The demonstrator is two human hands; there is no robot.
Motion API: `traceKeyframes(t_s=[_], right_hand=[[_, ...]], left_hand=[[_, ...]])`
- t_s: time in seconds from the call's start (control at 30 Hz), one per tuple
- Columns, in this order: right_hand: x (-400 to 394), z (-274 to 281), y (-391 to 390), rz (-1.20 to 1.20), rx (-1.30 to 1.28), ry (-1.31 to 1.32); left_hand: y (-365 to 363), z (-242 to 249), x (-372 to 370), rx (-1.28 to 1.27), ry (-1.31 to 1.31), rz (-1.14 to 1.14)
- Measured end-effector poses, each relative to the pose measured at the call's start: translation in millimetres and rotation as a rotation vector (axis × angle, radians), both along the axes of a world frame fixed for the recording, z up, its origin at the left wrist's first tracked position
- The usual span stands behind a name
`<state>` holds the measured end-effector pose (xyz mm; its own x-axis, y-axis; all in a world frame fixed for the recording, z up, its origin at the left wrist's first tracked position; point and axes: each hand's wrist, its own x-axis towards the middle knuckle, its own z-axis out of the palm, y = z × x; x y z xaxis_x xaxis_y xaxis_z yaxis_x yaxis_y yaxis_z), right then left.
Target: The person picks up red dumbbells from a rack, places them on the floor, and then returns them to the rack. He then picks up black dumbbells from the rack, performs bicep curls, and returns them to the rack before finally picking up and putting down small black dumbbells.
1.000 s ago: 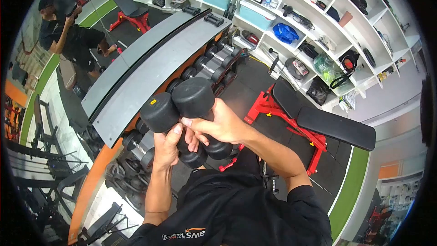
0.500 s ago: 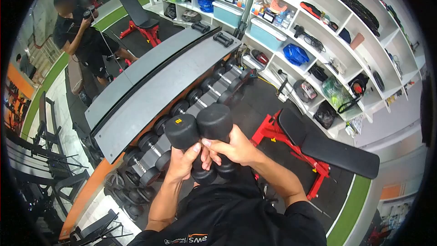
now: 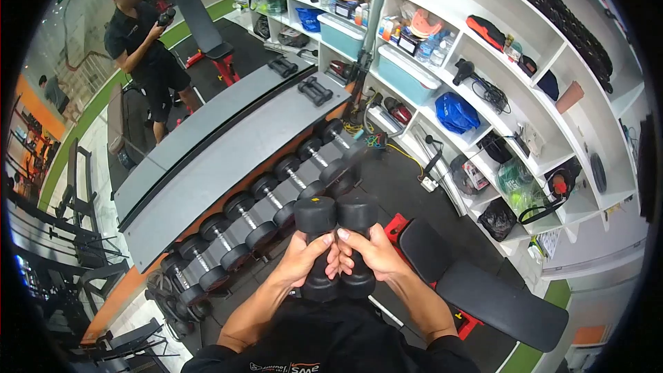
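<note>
Two black dumbbells are held upright, side by side, in front of my chest. My left hand is closed around the handle of the left dumbbell, which has a small yellow mark on its upper head. Around the handle of the right dumbbell my right hand is wrapped. The upper heads touch or nearly touch, and both thumbs meet near the middle. The lower heads show beneath my hands, and the handles are mostly covered by my fingers.
A dumbbell rack with a grey top stands ahead to the left, before a mirror. Two small dumbbells lie on the top's far end. A black padded bench is at right. White shelves hold bags and boxes.
Both dumbbells have moved down and a little to the right in view, and now stand straighter side by side. The camera view has shifted, showing more of the rack and mirror reflection.
</note>
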<state>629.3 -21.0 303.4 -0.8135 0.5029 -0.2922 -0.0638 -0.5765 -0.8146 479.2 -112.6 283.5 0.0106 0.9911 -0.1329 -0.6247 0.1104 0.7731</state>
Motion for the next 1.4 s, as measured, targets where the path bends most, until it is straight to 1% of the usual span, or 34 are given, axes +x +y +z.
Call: traceKeyframes(t_s=[0.07, 0.2, 0.33, 0.43, 0.7, 0.87, 1.0, 1.1, 1.2, 1.4], right_hand=[[24, -2, 29, -0.015, -0.087, -0.007], [55, 0, 70, -0.058, -0.09, -0.013], [56, -5, 97, -0.06, -0.139, 0.034], [41, -2, 117, -0.011, -0.134, 0.043], [-36, -4, 159, 0.097, -0.207, 0.009], [-107, 2, 188, 0.142, -0.195, -0.005], [-165, -2, 199, 0.177, -0.222, -0.015], [-202, -10, 213, 0.236, -0.17, -0.047], [-229, -8, 217, 0.242, -0.215, -0.046], [-259, -12, 225, 0.265, -0.205, -0.085]], left_hand=[[31, 4, 23, -0.024, -0.016, -0.045], [81, 8, 49, -0.062, -0.004, -0.092], [109, 3, 46, -0.077, -0.045, -0.128], [121, 4, 36, -0.081, -0.082, -0.058], [146, -8, -28, -0.095, -0.203, 0.066], [168, -12, -97, -0.059, -0.298, 0.084], [175, -23, -152, -0.035, -0.44, 0.087], [181, -29, -183, -0.061, -0.418, 0.137], [184, -31, -206, -0.07, -0.443, 0.171], [189, -39, -231, -0.059, -0.476, 0.191]])
